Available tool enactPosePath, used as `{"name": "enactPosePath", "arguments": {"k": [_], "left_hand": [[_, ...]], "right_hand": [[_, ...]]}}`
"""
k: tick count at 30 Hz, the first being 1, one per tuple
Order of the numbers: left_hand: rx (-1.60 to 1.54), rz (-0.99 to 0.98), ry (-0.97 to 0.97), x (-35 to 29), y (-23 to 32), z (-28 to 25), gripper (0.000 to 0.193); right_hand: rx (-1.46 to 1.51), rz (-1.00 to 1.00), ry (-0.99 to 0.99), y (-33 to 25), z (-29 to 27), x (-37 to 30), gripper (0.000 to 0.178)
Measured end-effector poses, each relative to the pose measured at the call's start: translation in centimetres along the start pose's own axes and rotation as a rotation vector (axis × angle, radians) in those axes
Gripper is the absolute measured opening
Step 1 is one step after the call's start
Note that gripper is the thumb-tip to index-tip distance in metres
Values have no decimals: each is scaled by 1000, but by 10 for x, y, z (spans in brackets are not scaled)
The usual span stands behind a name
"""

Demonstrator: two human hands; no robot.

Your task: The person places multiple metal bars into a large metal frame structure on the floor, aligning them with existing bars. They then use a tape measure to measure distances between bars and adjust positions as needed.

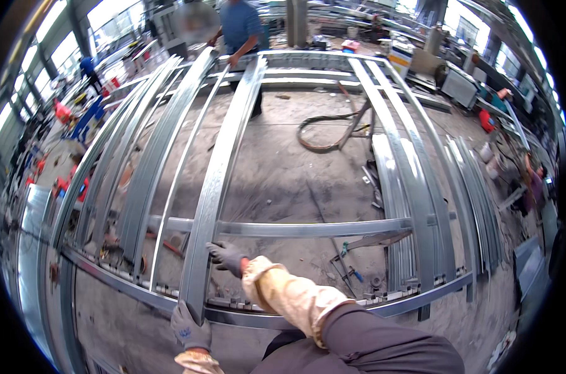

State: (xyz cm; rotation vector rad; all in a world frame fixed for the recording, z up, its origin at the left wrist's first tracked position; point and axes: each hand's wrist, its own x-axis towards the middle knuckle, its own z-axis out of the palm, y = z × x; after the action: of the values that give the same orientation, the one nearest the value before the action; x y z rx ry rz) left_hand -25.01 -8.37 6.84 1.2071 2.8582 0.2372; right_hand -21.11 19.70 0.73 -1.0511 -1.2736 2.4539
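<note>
metal beam (215,181): near end in left hand (190,328), right hand (228,257) alongside

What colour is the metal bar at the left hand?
Silver-grey; the metal bar shows best in the head view.

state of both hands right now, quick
Left hand: holding the near end of the beam.
Right hand: at the beam's right edge; can't tell if it grips.
</note>
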Motion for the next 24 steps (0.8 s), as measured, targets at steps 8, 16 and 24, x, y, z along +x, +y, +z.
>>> {"name": "enactPosePath", "arguments": {"k": [8, 16, 24], "left_hand": [[-343, 89, -173, -26, 86, -34, 110], [-441, 196, -240, -64, 138, 23, 116], [-778, 219, -537, -65, 259, 80, 85]], "right_hand": [[68, -264, 502, 24, -77, 88, 37], [95, -423, 496, 23, -147, -16, 40], [95, -400, 516, -49, -291, -149, 40]]}}
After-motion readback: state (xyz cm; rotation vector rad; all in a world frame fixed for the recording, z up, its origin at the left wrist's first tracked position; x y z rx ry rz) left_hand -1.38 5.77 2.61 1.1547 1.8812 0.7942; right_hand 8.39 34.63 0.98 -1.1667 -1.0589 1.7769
